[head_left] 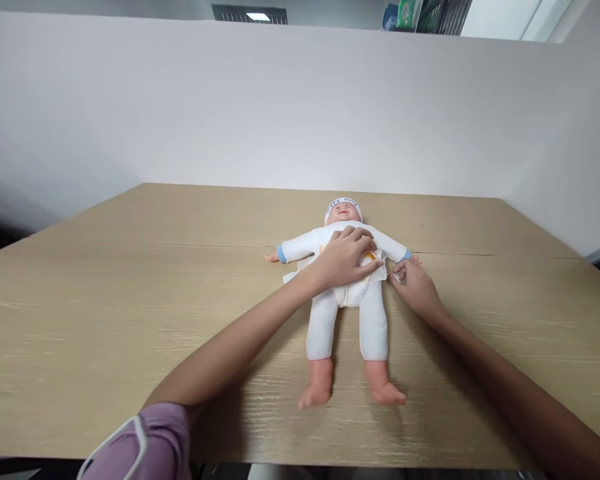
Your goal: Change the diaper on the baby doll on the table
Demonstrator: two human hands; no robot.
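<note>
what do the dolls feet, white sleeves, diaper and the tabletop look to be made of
Doll's feet: likely vinyl or soft plastic, smooth and evenly pinkish.
White sleeves: probably cloth, matte and softly rounded.
Diaper: seemingly a thin papery nonwoven, matte, with creased edges.
Tabletop: wood or wood-look laminate, can't tell which; streaky grain, faint sheen.

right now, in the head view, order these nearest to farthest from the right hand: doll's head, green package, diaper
1. Diaper: nearest, just to the left of the right hand.
2. Doll's head: farther up the table, ahead and to the left.
3. Green package: farthest, beyond the white wall at the top.
</note>
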